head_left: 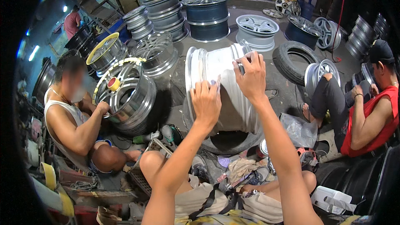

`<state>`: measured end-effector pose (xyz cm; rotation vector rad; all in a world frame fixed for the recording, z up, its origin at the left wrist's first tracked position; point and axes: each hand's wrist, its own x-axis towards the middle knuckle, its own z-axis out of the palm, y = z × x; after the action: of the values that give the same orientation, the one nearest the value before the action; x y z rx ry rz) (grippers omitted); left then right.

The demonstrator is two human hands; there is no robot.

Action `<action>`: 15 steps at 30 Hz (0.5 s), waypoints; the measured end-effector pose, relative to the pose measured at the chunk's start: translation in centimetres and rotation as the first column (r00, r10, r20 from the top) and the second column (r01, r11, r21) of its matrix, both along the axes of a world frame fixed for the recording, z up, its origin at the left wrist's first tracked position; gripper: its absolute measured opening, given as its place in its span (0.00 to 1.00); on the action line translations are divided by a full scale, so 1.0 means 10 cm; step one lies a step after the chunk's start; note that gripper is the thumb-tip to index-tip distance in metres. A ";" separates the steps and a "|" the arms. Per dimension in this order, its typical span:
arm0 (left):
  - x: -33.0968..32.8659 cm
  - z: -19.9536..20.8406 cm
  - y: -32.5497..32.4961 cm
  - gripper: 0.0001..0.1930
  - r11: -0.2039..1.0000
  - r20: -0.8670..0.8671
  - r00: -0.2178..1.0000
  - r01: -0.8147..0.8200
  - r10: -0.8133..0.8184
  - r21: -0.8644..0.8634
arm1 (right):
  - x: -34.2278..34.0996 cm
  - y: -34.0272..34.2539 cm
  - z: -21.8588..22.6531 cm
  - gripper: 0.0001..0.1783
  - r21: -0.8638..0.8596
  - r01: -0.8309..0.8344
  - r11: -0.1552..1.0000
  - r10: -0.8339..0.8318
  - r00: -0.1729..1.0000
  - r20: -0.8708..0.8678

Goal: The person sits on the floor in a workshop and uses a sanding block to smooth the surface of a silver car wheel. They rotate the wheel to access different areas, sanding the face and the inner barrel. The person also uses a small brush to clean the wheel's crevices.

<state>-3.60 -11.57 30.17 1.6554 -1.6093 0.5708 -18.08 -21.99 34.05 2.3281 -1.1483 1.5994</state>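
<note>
Before me a wheel rim (223, 64), its barrel coated white and grey, lies on its side on a black tire (233, 142). My left hand (205, 101) presses on the near left of the barrel, fingers bent and held together. Something small and pale shows at those fingertips, too small to name. At the far right lip of the same rim is my right hand (251, 74), thumb and fingers bent over the edge; its fingertips are partly hidden.
At left a person (71, 116) handles a chrome wheel rim (127, 93); a person in red (371, 112) sits at right. Stacked rims (207, 18) and a loose tire (295, 60) stand beyond. A plastic bag (299, 129), rags (241, 168) and a power tool (146, 137) lie nearby.
</note>
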 end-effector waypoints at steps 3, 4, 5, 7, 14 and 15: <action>0.08 -0.09 0.10 0.06 1.000 0.012 1.000 -0.014 0.015 -0.005 | 0.04 0.09 0.01 0.07 0.036 0.056 0.998 -0.058 0.996 0.068; 0.09 -0.03 0.00 0.06 0.999 0.026 0.999 -0.040 0.041 -0.017 | 0.04 0.06 0.04 0.08 0.072 0.052 0.996 -0.059 0.992 0.108; 0.12 0.05 -0.12 0.07 0.997 0.040 0.997 -0.067 0.068 -0.029 | 0.04 0.04 0.05 0.09 0.108 0.046 0.993 -0.062 0.987 0.148; 0.09 0.10 -0.28 0.07 0.995 0.043 0.995 -0.094 0.095 -0.038 | 0.03 -0.14 -0.05 0.12 0.169 0.041 0.985 -0.078 0.973 0.219; 0.11 0.07 -0.14 0.06 0.996 0.029 0.996 -0.080 0.079 0.028 | -0.08 -0.22 -0.04 0.30 0.559 -0.217 0.800 0.106 0.969 0.225; 0.13 0.18 -0.27 0.06 0.996 0.055 0.994 -0.095 0.094 0.003 | -0.11 -0.24 0.01 0.30 0.581 -0.191 0.791 0.094 0.977 0.193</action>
<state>-2.33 -14.30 31.97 1.7409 -1.5787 0.6656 -19.16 -24.37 34.18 2.7527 -1.7740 1.6724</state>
